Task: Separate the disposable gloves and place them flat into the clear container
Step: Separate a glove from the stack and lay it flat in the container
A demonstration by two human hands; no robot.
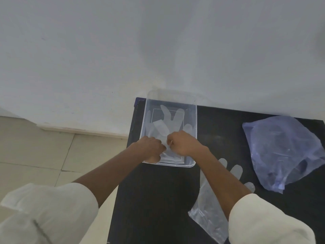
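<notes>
I see both hands inside the clear container (190, 163); left hand (152, 147) and right hand (182, 143) fingers pinched on a glove (162, 127); another glove (209, 205) lies on the table (154, 199).

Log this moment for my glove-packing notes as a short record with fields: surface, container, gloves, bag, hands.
surface: black table against a white wall
container: clear container at the table's far edge, gloves inside
gloves in container: fingers spread toward the wall
loose glove: flat on the table, partly under the right forearm
bag: bluish plastic bag, right of the container
left hand: over the container's near end, pinching glove film
right hand: beside it, also pinching
</notes>
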